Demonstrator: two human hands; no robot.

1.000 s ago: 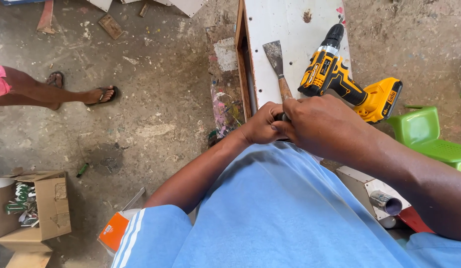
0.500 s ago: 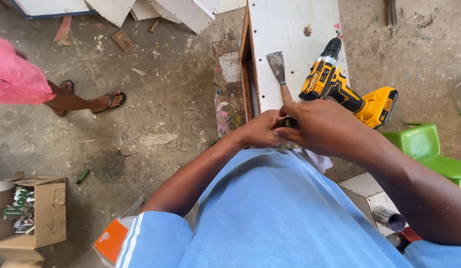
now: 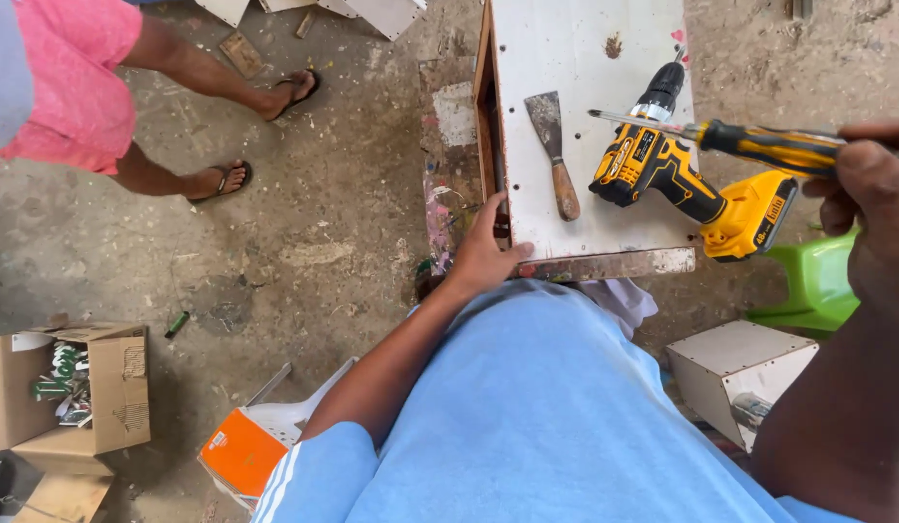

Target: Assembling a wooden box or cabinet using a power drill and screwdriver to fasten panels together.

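My right hand [image 3: 870, 208] is raised at the right edge and grips a screwdriver [image 3: 730, 138] with a yellow and black handle, its shaft pointing left over the white board. My left hand [image 3: 486, 250] rests on the near left corner of the white wooden box [image 3: 575, 58], fingers on its brown side edge. On the box top lie a yellow and black cordless drill [image 3: 686, 174] and a putty knife [image 3: 556, 160] with a wooden handle. I wear a light blue shirt.
Another person in pink shorts and sandals [image 3: 222, 179] stands at the upper left on the concrete floor. A cardboard box [image 3: 81, 397] with small items sits lower left, an orange and white box [image 3: 246, 450] near my leg, a green plastic stool [image 3: 817, 286] and a small white wooden box [image 3: 735, 373] at right.
My hands, clasped together near the putty knife before, have parted. The right hand lifted away to the right with the screwdriver; the left moved onto the box corner. The other person stepped closer.
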